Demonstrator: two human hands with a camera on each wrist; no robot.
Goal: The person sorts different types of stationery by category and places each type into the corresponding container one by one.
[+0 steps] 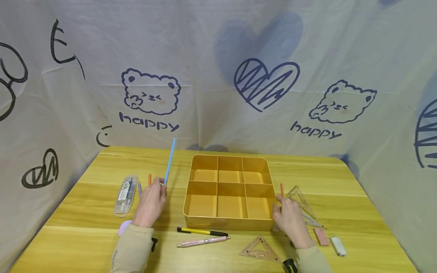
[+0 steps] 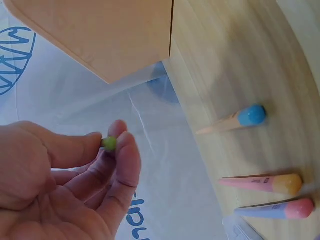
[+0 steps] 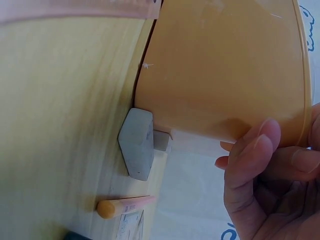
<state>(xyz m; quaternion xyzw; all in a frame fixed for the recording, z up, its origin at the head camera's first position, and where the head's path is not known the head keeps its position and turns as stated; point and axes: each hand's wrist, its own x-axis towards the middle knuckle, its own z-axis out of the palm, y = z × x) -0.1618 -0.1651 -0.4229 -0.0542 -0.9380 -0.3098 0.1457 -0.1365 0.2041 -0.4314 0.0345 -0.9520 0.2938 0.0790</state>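
Observation:
My left hand [image 1: 151,201] pinches a long, thin blue pencil [image 1: 169,161], raised at a slant left of the yellow compartment box [image 1: 228,223]. The left wrist view shows its green end [image 2: 109,144] between thumb and fingertips. My right hand [image 1: 291,220] is at the box's right side, its curled fingers [image 3: 250,150] at the rim near a corner. They appear to grip the rim, though part of the contact is hidden. The box is divided into several compartments.
Left lie a clear pencil case [image 1: 125,196] and several pencils [image 2: 287,184]. A yellow-black pen [image 1: 202,231], a pink pen [image 1: 203,241] and a triangle ruler [image 1: 261,250] lie in front. Another triangle ruler [image 1: 302,203], a pink eraser [image 1: 321,236] and a white eraser [image 1: 337,246] lie right.

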